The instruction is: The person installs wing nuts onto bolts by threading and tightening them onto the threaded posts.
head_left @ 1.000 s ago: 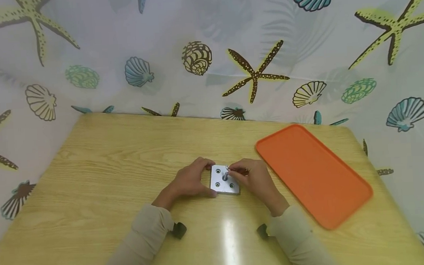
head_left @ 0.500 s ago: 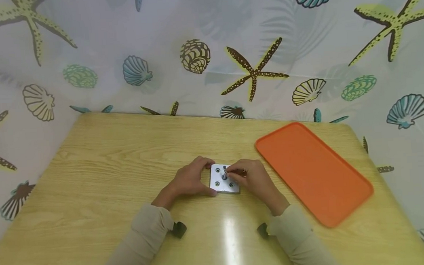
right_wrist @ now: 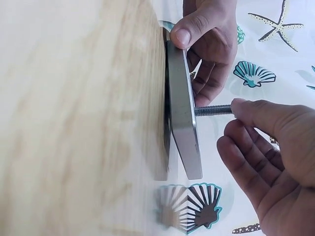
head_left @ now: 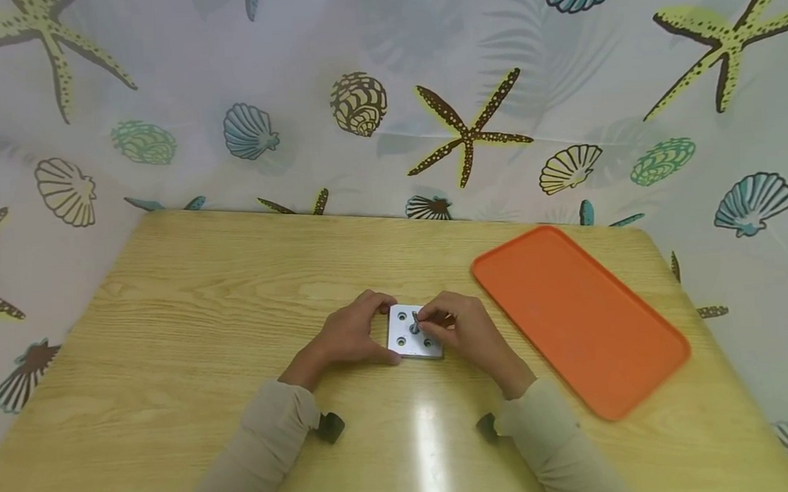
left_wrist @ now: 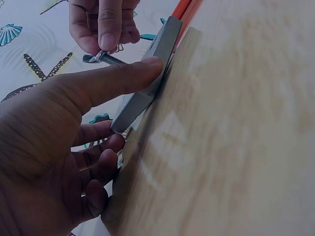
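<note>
Head: orange tray [head_left: 583, 321] near right hand [head_left: 468, 330]

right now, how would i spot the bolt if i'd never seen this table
On the wooden table, left of the orange tray in the head view, lies a squarish silver plate that the left hand grips by its edges. The threaded bolt stands at the plate's middle, its top end pinched by the right hand. Unlike the holes around it, it sticks up.

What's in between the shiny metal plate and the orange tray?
In the head view, the right hand lies between the metal plate and the orange tray, with a strip of wooden table showing between hand and tray.
</note>
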Tool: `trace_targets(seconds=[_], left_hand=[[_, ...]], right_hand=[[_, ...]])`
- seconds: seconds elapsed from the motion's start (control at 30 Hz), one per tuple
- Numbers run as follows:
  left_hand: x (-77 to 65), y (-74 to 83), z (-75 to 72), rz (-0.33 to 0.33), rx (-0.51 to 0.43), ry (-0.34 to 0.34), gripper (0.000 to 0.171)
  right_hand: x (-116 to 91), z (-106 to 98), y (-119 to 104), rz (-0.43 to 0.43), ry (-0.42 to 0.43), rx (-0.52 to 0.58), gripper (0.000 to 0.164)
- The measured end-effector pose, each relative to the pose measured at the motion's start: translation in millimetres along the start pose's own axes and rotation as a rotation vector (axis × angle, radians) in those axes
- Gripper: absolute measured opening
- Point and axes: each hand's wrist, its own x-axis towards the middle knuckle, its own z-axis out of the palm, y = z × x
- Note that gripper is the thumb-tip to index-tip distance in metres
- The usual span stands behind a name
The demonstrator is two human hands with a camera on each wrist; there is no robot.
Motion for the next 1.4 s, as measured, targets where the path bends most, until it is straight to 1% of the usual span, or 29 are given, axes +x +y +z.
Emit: trace_targets(seconds=[0.2,0.47,0.77,0.87,1.13,1.4], left_hand=[[0.2,-1.1,1.3,-0.004,0.001,-0.001,0.088],[-0.1,-0.7,0.7,-0.001,-0.002,0.003,0.087],[0.5,-0.4,-0.2,-0.002,0.011,-0.002,0.087],[0.0,0.0,-0.3,-0.002,0.006,-0.003,0.086],[-0.2,0.3,0.0,-0.002,-0.006,-0.004,0.087],[0.8,-0.9,0.3,-0.003,0.011,-0.002,0.088]], right_hand=[[0.4,1.6,1.3,-0.001,0.007,0.030,0.013],[-0.7,0.1,3.3,0.000,0.002,0.062,0.009],[0.0,0.9,3.0,0.067,-0.011,0.092,0.009],[-0.2,-0.1,3.1,0.078,-0.018,0.100,0.009],[-0.6,-3.3,5.6,0.069,-0.043,0.121,0.010],[-0.5,-6.2,7.5,0.040,-0.085,0.135,0.014]])
